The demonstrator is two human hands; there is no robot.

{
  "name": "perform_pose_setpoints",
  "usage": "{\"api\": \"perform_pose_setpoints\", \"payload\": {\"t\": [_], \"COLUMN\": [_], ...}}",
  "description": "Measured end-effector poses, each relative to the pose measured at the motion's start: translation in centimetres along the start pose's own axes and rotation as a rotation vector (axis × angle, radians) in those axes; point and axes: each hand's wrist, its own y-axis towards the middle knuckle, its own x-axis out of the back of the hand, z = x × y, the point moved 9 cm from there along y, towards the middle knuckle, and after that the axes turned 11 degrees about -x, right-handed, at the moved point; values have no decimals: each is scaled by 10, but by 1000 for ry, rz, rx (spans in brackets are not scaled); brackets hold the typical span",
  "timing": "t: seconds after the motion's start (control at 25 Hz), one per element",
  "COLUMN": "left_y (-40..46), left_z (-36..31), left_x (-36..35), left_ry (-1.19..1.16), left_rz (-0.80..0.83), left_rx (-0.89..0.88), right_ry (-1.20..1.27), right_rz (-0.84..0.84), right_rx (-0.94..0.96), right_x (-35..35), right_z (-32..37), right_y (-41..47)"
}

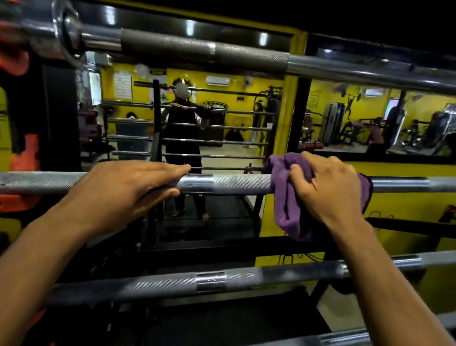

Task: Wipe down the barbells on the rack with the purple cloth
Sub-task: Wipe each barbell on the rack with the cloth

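Several barbells lying level on a rack, one above another. Left hand (130, 186) wrapped around the second barbell (237, 182), thumb beneath. Right hand (325, 190) just beside it on the same bar, pressing a purple cloth (286, 203) that drapes over and hangs below. Top barbell (201, 50) overhead. Behind, a mirror (227, 121) on a yellow wall (417, 213).

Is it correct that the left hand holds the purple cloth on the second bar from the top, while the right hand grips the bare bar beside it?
Not quite: the hands are swapped. In the head view the right hand holds the purple cloth on the second bar from the top, and the left hand grips the bare bar beside it.
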Motion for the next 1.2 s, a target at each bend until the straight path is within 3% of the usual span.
{"api": "perform_pose_setpoints", "payload": {"t": [0.24, 0.36, 0.56, 0.68, 0.76, 0.88, 0.96, 1.08, 1.2], "left_y": [1, 1, 0, -1, 2, -5, -18, -41, -60], "left_z": [-1, 0, 3, 1, 3, -6, -43, -124, -197], "left_x": [1, 4, 4, 2, 5, 0, -2, -13, -31], "left_ry": [-33, -32, -5, -15, -34, -81, -159, -510, -938], "left_rz": [-2, -21, -37, -40, -41, 30, 21, -49, -123], "left_rx": [3, 1, 0, -15, 34, 146, 148, 267, 526], "right_ry": [70, 108, 102, 252, 403, 573, 684, 916, 1092], "right_rz": [22, 31, 0, -37, -19, 131, 286, 598, 905], "right_rx": [185, 194, -130, -258, -220, -11, 31, -19, -117], "right_x": [-15, -10, -2, 1, 2, 11, 15, 20, 31], "right_z": [136, 98, -30, -26, 3, 39, 42, 42, 38], "right_y": [-41, -35, -14, -24, -46, -81, -103, -141, -195]}}
